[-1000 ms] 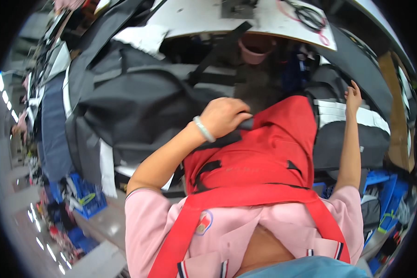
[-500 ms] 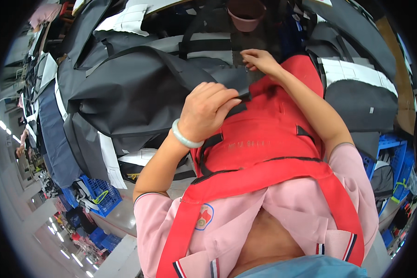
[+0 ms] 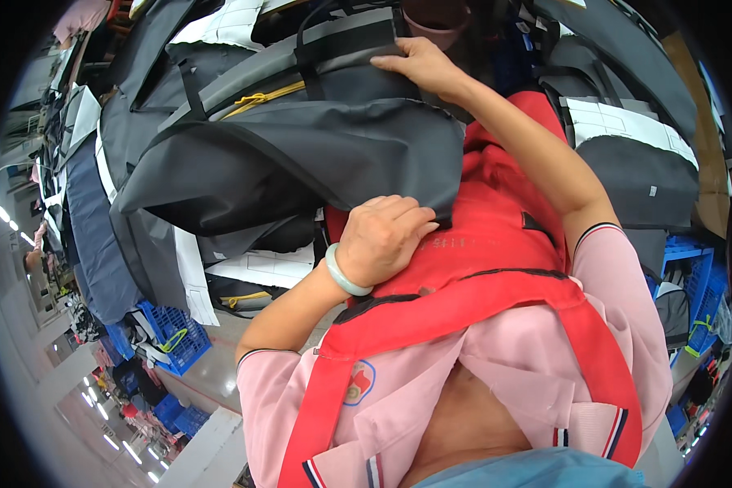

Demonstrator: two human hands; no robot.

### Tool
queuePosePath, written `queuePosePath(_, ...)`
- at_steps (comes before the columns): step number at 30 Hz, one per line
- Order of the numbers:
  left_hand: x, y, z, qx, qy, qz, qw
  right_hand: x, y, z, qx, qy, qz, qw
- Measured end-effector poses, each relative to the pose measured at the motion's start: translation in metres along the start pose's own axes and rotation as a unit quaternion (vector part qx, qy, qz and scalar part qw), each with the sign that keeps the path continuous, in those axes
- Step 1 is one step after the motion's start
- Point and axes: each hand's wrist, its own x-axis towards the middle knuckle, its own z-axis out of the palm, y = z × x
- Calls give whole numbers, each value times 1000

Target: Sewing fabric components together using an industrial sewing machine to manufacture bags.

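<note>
The left hand (image 3: 382,238) is curled into a loose fist with its fingers (image 3: 411,218) closed over the near edge of a dark grey fabric panel (image 3: 301,163), pinching that hem against the chest. A pale green bangle (image 3: 343,275) sits on the wrist just below the hand. The panel spreads up and away from this hand, to its left and above it, in a broad folded sheet whose lower corner ends right at the knuckles.

The right hand (image 3: 423,65) reaches far forward, well apart from the left, and lies palm-down with fingers flattened on the far end of the same dark bundle, where a black strap (image 3: 346,41) crosses a lighter grey band. It presses rather than grasps; whether the thumb hooks under the cloth cannot be told. Left of this hand, a yellow cord (image 3: 260,98) runs along a seam of the bundle. Just beyond the fingertips stands a pinkish-brown cup (image 3: 435,20), partly cut off by the picture's upper edge.

Below both hands hangs the person's red apron (image 3: 480,236) over a pink shirt (image 3: 496,358). To the right of the right forearm lie more grey pieces with white paper patterns (image 3: 618,122) on them. Far below and left of the left hand, blue plastic crates (image 3: 175,333) stand on the floor.
</note>
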Motion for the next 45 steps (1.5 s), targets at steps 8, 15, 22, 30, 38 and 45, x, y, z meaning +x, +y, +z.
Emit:
queuePosePath(8, -16, 38, -46, -136, -189, -112, 966, -96, -122, 65, -286, -48, -503, 814)
queuePosePath(15, 37, 83, -173, -272, -250, -154, 916, -151, -82, 83, -242, -289, -458, 805)
queuePosePath(22, 74, -78, -85, 131, -235, -116, 956, -162, -92, 88, -223, -341, -461, 788)
queuePosePath(30, 77, -119, -26, -265, -352, -441, 782, -167, -95, 73, -221, -360, -427, 799)
queuePosePath(38, 105, -80, -113, -143, -33, -285, 947, -131, -120, 14, -57, -312, -222, 922)
queuePosePath(45, 151, -46, -158, -91, 76, -151, 981, -68, -126, 7, 92, -118, 28, 988)
